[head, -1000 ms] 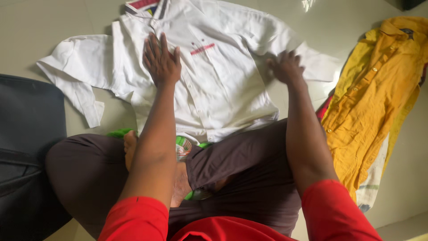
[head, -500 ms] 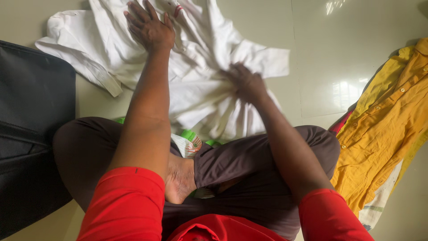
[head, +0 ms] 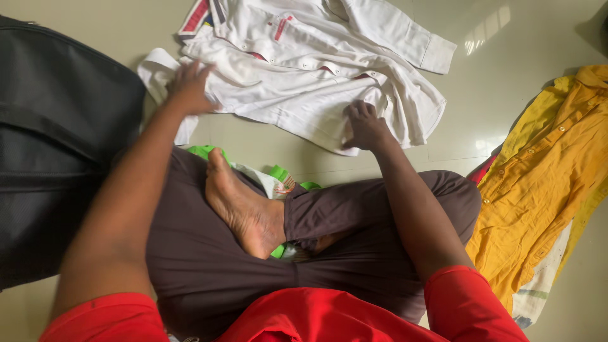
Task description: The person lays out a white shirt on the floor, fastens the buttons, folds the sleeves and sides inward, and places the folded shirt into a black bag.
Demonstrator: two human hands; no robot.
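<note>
A white button shirt (head: 304,76) with a red chest stripe lies folded across itself on the pale tiled floor in front of my crossed legs. My right hand (head: 365,125) presses on the shirt's lower hem, its fingers curled into the cloth. My left hand (head: 189,85), slightly blurred, reaches the shirt's left edge near a folded sleeve with fingers spread. I cannot tell whether it grips the cloth.
A black bag (head: 60,139) fills the left side. A yellow shirt (head: 544,171) lies on the floor at the right, over some other cloth. Green and patterned fabric (head: 269,180) sits under my bare foot (head: 244,209).
The shirt went from spread flat to bunched, and now lies folded over with one sleeve across the top. My left hand moved off its chest to the left edge; my right hand shifted to the hem.
</note>
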